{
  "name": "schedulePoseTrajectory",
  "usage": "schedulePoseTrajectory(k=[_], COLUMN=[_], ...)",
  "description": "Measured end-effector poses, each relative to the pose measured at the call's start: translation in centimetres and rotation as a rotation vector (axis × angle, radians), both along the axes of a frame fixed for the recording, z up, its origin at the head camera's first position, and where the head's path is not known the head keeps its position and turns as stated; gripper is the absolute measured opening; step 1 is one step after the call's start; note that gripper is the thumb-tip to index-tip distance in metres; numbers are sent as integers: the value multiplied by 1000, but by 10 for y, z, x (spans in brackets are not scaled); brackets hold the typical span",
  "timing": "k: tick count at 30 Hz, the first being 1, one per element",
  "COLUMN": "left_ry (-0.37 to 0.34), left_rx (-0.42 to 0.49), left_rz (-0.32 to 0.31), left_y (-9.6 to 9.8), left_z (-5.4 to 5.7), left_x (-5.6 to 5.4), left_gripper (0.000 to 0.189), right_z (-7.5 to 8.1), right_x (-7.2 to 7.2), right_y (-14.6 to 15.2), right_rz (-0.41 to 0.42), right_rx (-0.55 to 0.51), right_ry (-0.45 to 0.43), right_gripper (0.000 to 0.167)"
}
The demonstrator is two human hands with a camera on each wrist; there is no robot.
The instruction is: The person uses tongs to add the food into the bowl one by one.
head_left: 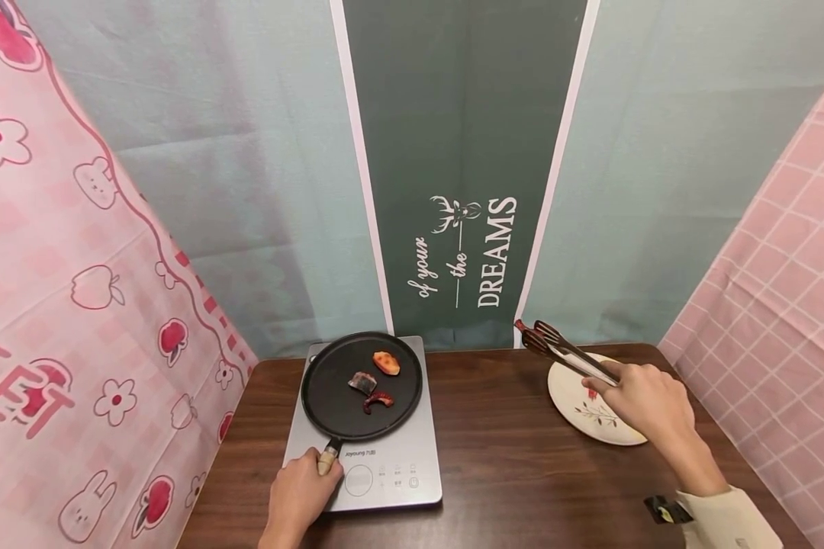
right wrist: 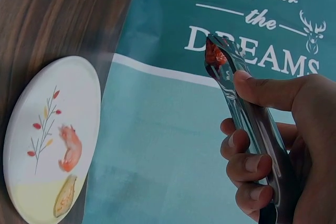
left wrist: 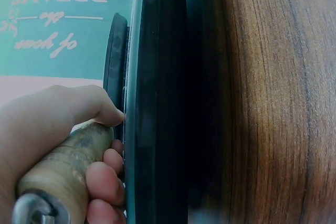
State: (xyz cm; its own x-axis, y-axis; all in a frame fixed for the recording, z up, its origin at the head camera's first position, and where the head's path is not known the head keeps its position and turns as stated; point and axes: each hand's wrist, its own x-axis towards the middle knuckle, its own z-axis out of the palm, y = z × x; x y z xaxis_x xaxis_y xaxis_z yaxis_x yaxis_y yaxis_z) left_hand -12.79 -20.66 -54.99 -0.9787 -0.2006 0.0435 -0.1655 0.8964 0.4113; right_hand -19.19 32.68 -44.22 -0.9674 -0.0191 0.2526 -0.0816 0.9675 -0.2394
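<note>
My left hand (head_left: 300,488) grips the wooden handle (left wrist: 68,163) of a flat black frying pan (head_left: 329,408). On the pan lie an orange-yellow piece (head_left: 387,363), a chunk of fish with dark skin (head_left: 362,383) and a curled, dark red tentacle (head_left: 379,399). Above the plate, my right hand (head_left: 648,404) holds metal tongs (head_left: 568,354), whose tips pinch a small dark red food piece (right wrist: 214,55). A white plate (head_left: 570,404) with a painted sprig carries a shrimp (right wrist: 70,148) and a pale oval slice (right wrist: 65,198); the hand partly hides it in the head view.
Beneath the pan is a silver induction cooker (head_left: 384,499) on the brown wooden table (head_left: 504,457). A green curtain with lettering (head_left: 497,252) hangs behind. Pink cloths stand at the left (head_left: 137,320) and right (head_left: 790,290).
</note>
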Motion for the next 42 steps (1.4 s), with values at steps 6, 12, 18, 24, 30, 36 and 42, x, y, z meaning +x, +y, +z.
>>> schedulePoseTrajectory(k=[6, 12, 18, 24, 30, 36, 42], left_ry=[-8, -3, 1, 19, 27, 27, 2], left_rx=[-6, -6, -2, -2, -2, -2, 0], left_rz=[-1, 1, 3, 3, 1, 5, 7], left_y=[0, 0, -1, -1, -1, 0, 0], left_z=[0, 0, -1, -1, -1, -1, -1], left_x=[0, 1, 1, 1, 1, 1, 0], left_gripper=[31, 31, 31, 30, 30, 30, 30], right_z=[1, 4, 5, 7, 8, 8, 9], right_x=[-2, -4, -7, -11, -14, -17, -21], right_y=[-6, -14, -22, -31, -40, -48, -54], right_rz=[4, 27, 29, 32, 53, 58, 73], right_rx=[-9, 1, -7, -12, -15, -21, -17], right_ry=[-23, 5, 10, 6, 26, 45, 74], right_gripper=[54, 51, 52, 48, 42, 40, 29])
